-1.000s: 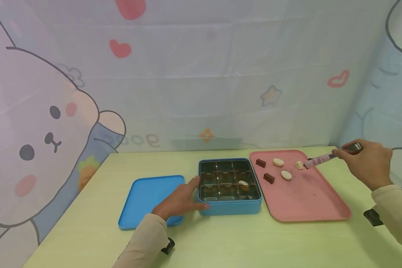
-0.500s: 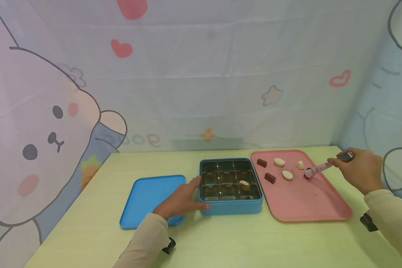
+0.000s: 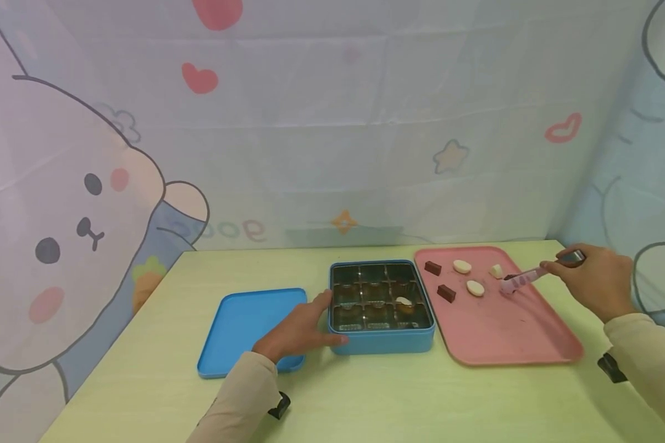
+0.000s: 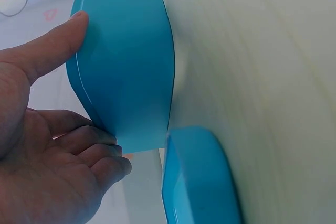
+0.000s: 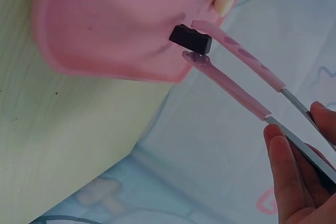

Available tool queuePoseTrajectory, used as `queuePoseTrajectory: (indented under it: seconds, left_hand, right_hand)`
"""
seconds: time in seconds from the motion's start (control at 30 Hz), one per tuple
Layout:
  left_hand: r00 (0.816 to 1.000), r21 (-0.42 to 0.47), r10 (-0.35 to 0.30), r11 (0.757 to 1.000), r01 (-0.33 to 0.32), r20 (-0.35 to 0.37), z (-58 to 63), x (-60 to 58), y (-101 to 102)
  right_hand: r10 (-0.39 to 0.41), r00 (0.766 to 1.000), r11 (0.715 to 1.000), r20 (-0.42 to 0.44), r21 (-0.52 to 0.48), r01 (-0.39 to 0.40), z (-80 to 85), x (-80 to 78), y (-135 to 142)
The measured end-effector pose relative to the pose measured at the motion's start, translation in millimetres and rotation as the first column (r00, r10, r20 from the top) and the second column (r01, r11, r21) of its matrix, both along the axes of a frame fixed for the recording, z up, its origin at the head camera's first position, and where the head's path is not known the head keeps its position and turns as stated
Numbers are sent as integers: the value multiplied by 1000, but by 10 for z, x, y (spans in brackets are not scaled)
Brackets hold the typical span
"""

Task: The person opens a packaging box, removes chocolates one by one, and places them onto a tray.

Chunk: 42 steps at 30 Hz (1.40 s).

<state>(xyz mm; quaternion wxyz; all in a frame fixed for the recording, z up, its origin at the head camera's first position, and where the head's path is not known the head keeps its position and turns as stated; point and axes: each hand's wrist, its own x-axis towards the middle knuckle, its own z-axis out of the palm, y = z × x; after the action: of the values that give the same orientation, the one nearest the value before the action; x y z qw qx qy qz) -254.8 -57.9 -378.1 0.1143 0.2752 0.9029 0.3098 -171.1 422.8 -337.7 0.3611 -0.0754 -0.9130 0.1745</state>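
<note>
My right hand (image 3: 601, 280) holds a pair of metal tongs (image 3: 529, 278) with pink patterned tips. In the right wrist view the tips stand on either side of a dark chocolate piece (image 5: 190, 39); the lower one lies close against it, and firm contact on both sides is unclear. That piece lies on a pink tray (image 3: 504, 335), partly hidden by the tongs in the head view. My left hand (image 3: 296, 329) holds the near left corner of a blue box (image 3: 382, 343), thumb along the front wall, fingers at the side. Inside, a divided insert (image 3: 374, 292) bears one pale piece (image 3: 403, 301).
Also on the tray are white oval pieces (image 3: 475, 288), a small white piece (image 3: 496, 271) and two brown chocolate bars (image 3: 446, 293). A blue lid (image 3: 249, 329) lies left of the box, partly behind my left hand. A printed cloth (image 3: 377, 123) hangs behind the table.
My right hand has moved left and slightly down, bringing the tongs from the tray's right edge over to the dark chocolate piece. The left hand stays at the box.
</note>
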Motion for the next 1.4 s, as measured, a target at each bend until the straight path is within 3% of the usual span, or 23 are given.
queuePoseTrajectory:
  seconds: [0.5,0.77,1.13,1.4]
  left_hand:
    - [1000,-4,11,1000,-11,17,-17,6,-16]
    - [1000,-10,11,1000,-11,1,-11,8,-18]
    - [1000,4,14,1000,-14,10,-15,8,-4]
    - [1000,8,8,1000,-8,-2,-8,16,3]
  right_hand:
    - [12,1000,998,19,-69,-10,67,32,-38]
    - [19,1000,994,5,-112,-18,222,45,-178]
    - [187,978,965,-97,-166,-201,345,58,-745]
    - [362,931,909,-43,-207,-363,261,140,-1131]
